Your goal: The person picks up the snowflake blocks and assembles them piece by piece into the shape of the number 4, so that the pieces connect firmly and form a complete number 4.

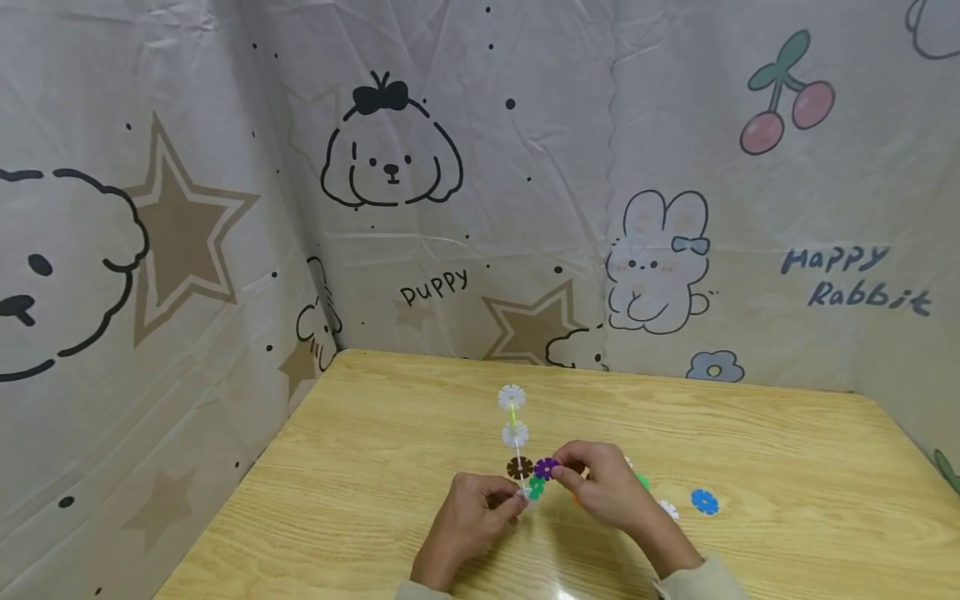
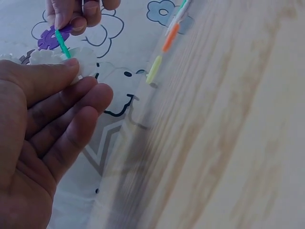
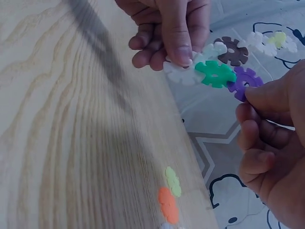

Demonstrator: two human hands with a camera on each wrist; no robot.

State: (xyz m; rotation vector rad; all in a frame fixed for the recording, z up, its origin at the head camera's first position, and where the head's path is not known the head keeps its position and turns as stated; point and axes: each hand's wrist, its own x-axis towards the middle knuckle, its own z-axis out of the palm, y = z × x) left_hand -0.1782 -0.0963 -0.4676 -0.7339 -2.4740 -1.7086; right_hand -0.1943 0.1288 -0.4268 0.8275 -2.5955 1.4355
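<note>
A chain of notched plastic snowflake discs stands up between my hands. Its top is a white disc (image 1: 512, 397), followed downward by a yellow disc (image 1: 513, 415), another white disc (image 1: 515, 434) and a brown disc (image 1: 519, 468). My left hand (image 1: 476, 512) pinches a white disc (image 3: 181, 75) at the lower end with thumb and fingers. Beside that disc sits a green disc (image 3: 215, 74), meeting a purple disc (image 3: 244, 82) at its edge. Thumb and forefinger of my right hand (image 1: 603, 483) pinch the purple disc.
Loose discs lie on the wooden table (image 1: 337, 467) to the right: a blue disc (image 1: 704, 502), a white disc (image 1: 669, 510) and a green disc (image 1: 642, 482), plus an orange disc (image 3: 168, 205) and a yellow-green disc (image 3: 173, 181). Printed cloth (image 1: 465, 225) hangs behind the table.
</note>
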